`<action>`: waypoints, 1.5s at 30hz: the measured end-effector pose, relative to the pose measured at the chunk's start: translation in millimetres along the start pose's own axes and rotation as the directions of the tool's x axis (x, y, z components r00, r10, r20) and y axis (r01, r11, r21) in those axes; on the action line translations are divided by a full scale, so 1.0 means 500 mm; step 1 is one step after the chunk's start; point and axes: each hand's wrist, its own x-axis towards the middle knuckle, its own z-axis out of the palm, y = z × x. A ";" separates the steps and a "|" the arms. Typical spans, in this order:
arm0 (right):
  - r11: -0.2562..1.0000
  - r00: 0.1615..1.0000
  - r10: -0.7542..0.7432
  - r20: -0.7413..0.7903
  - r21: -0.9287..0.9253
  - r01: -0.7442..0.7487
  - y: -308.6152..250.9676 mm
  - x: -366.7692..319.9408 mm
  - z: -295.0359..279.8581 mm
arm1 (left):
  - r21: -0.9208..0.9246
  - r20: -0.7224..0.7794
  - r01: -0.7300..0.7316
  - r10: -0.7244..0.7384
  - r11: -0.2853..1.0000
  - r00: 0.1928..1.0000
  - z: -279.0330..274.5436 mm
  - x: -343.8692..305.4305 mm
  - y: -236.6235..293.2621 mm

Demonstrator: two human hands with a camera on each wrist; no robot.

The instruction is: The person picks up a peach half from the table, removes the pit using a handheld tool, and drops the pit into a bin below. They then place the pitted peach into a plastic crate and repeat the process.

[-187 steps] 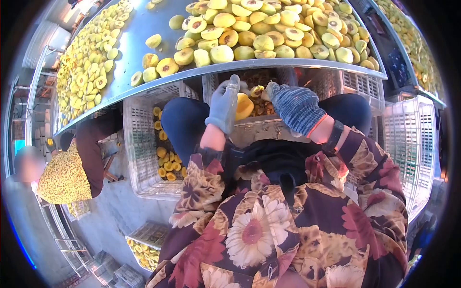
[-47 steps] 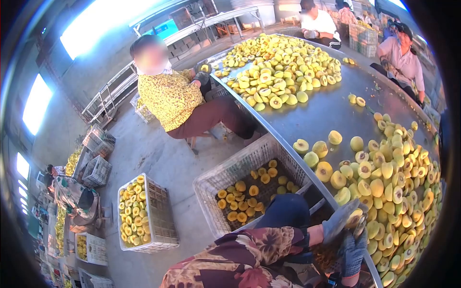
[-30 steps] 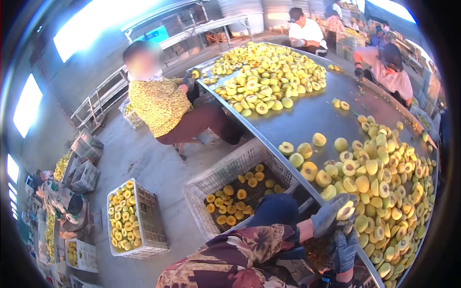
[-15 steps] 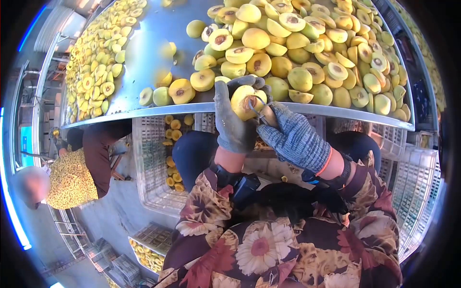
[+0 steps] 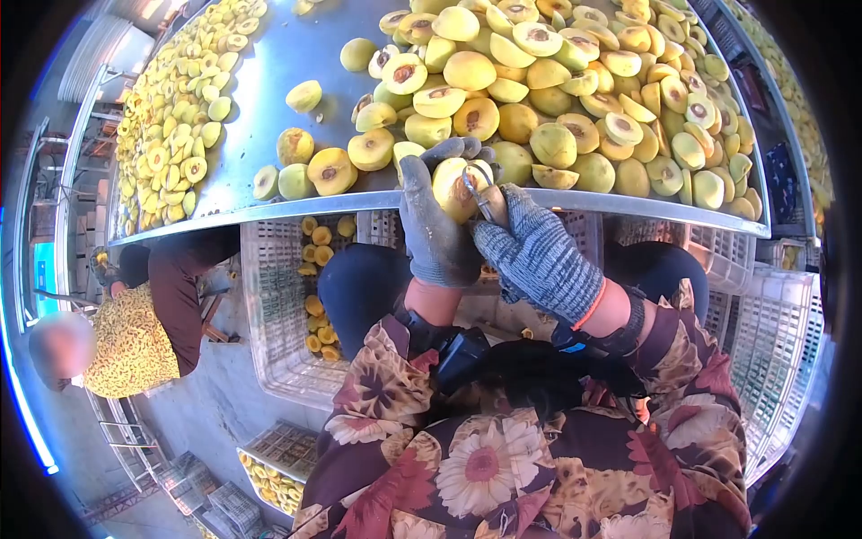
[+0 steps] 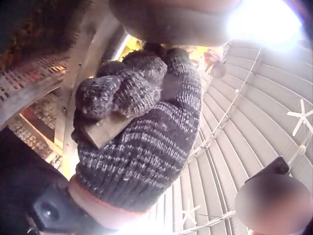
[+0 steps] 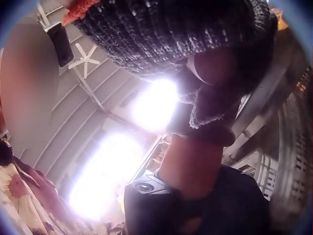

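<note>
My gloved left hand (image 5: 433, 229) grips a yellow peach half (image 5: 452, 195) at the table's front edge, its cut face with the brown pit turned to the right. In my right hand (image 5: 549, 259), in a blue-grey knit glove, is a pitting tool (image 5: 490, 203) with a curved metal end. That end is in the flesh beside the pit. The left wrist view shows the butt of its wooden handle (image 6: 108, 129) sticking out below the curled fingers of the right glove (image 6: 146, 129). In the right wrist view, the right glove (image 7: 161, 36) covers most of the work.
A metal table (image 5: 269, 212) bears a large heap of peach halves (image 5: 539, 99) and another pile (image 5: 171, 117) at left. A plastic crate (image 5: 269, 332) with pitted halves stands beside my left knee; white crates (image 5: 777, 350) stand at right. A person in yellow (image 5: 135, 346) sits at left.
The head view has swung from the room at left back down to the hands. Over the last half second, the tool's end shifts slightly around the pit; the peach half stays in the left hand.
</note>
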 end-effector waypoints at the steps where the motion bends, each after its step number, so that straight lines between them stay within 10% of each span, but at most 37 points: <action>1: 0.999 0.999 -0.042 -0.029 -0.034 0.041 0.009 -0.003 0.009 | 0.061 -0.017 -0.008 0.009 0.998 1.000 0.001 -0.001 -0.004; 5: 0.987 0.995 0.100 -0.020 0.131 -0.097 0.019 -0.003 0.028 | 0.229 0.016 -0.113 0.112 0.967 0.994 -0.004 -0.002 -0.003; 9: 0.973 0.989 -0.137 -0.047 -0.192 0.126 0.022 -0.023 0.032 | 0.044 -0.057 -0.001 0.003 0.999 0.998 -0.010 0.003 -0.005; 15: 0.962 0.999 0.037 -0.032 0.270 -0.026 0.016 -0.018 0.029 | 0.061 -0.119 -0.050 0.057 0.997 0.991 -0.007 0.003 -0.016; 21: 0.984 0.997 -0.042 -0.067 0.169 0.053 0.019 -0.022 0.030 | 0.275 -0.061 -0.068 0.088 0.959 0.994 -0.011 0.003 -0.001; 27: 0.822 0.949 0.192 0.250 0.487 -0.294 0.011 -0.025 0.009 | 0.133 -0.071 -0.030 0.040 0.991 0.997 -0.001 -0.004 -0.004; 31: 0.970 0.981 0.120 0.150 0.193 -0.148 0.031 -0.025 0.025 | 0.399 0.096 -0.211 0.188 0.892 0.977 -0.030 0.010 -0.009; 34: 0.912 0.936 0.191 0.295 0.300 -0.280 0.013 -0.024 0.000 | 0.261 0.178 0.031 -0.080 0.965 0.981 -0.044 0.015 0.015; 36: 0.882 0.895 -0.389 0.220 -0.193 0.431 0.057 -0.020 0.003 | 0.240 0.157 0.128 -0.169 0.962 0.973 -0.051 0.014 0.017; 39: 0.783 0.772 -0.582 0.255 -0.081 0.617 0.074 -0.029 -0.016 | 0.309 0.151 0.083 -0.135 0.947 0.979 -0.039 0.011 0.013; 42: 0.871 0.915 -0.106 0.389 0.480 -0.103 0.036 -0.036 -0.026 | 0.412 0.219 -0.056 -0.039 0.910 0.975 -0.026 0.000 0.019; 44: 0.804 0.809 0.306 0.502 0.319 -0.501 0.000 -0.030 -0.028 | 0.445 0.211 -0.006 -0.099 0.896 0.972 -0.023 -0.002 0.022; 45: 0.763 0.808 0.182 0.561 0.437 -0.476 0.013 -0.034 -0.032 | 0.443 0.181 0.091 -0.188 0.892 0.965 -0.023 0.004 0.024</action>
